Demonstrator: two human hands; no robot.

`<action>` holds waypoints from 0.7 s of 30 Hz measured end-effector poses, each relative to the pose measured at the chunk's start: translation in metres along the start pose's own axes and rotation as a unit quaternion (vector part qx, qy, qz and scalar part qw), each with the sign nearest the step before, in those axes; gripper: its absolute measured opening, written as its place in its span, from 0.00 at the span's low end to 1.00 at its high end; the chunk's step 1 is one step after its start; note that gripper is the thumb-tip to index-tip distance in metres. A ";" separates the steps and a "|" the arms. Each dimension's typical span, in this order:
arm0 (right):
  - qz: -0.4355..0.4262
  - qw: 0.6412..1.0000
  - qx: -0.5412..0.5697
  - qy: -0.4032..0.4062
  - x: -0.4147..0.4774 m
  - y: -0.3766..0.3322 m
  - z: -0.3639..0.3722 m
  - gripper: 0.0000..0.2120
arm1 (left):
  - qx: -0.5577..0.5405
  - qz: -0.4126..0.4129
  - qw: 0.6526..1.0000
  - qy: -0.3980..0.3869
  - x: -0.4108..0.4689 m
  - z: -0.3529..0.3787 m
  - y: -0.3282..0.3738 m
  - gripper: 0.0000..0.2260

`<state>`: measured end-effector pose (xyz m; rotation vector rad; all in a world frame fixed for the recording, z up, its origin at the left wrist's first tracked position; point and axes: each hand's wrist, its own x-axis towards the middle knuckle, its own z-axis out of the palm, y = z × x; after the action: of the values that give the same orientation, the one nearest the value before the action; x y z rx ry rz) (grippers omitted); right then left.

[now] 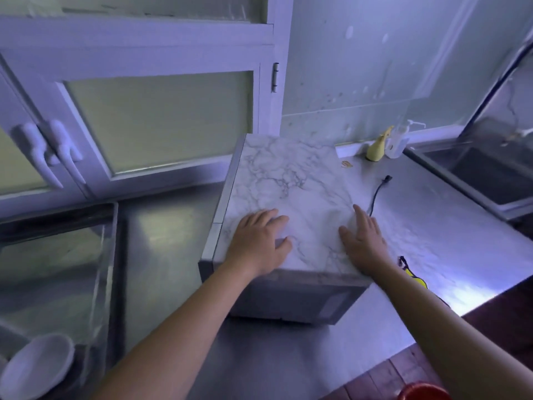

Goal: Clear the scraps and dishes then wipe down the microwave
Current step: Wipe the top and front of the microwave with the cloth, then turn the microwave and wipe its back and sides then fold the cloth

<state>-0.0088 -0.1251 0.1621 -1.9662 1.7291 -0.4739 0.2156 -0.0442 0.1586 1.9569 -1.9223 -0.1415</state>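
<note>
The microwave (288, 180) stands on a steel counter, its top covered in a white marble pattern and its dark door facing me. My left hand (259, 243) rests flat on the near left part of the top, fingers spread. My right hand (362, 238) lies on the near right part with straight fingers. A smooth pale patch by its fingertips may be a cloth, but I cannot tell. A small brownish scrap (347, 164) lies on the counter behind the microwave. A white bowl (37, 368) sits in the left sink.
The left sink (57, 255) and another sink (484, 174) at the right flank the counter. A yellow object (377, 148) and a pump bottle (399, 142) stand by the wall. A black cable (377, 192) trails right of the microwave. Cabinet doors (158, 119) hang close above.
</note>
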 end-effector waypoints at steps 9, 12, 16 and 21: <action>-0.006 0.998 -0.003 0.063 -0.062 -0.003 0.017 0.26 | -0.118 0.023 0.992 0.035 -0.002 -0.010 -0.013 0.20; -0.037 0.998 -0.010 0.056 -0.059 0.000 0.018 0.24 | -0.157 -0.008 0.985 0.071 -0.002 -0.011 -0.011 0.11; -0.105 0.992 -0.076 0.004 -0.046 0.004 0.009 0.28 | -0.171 -0.044 0.978 0.106 -0.003 -0.011 -0.011 0.09; -0.134 0.987 -0.071 -0.043 0.030 0.001 -0.032 0.18 | -0.125 -0.142 0.961 0.201 -0.004 -0.006 -0.007 0.07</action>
<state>-0.0233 -0.1593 0.1864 -2.3002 1.4870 -0.3574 0.2244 -0.0396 0.1610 1.9037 -1.2985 -0.0554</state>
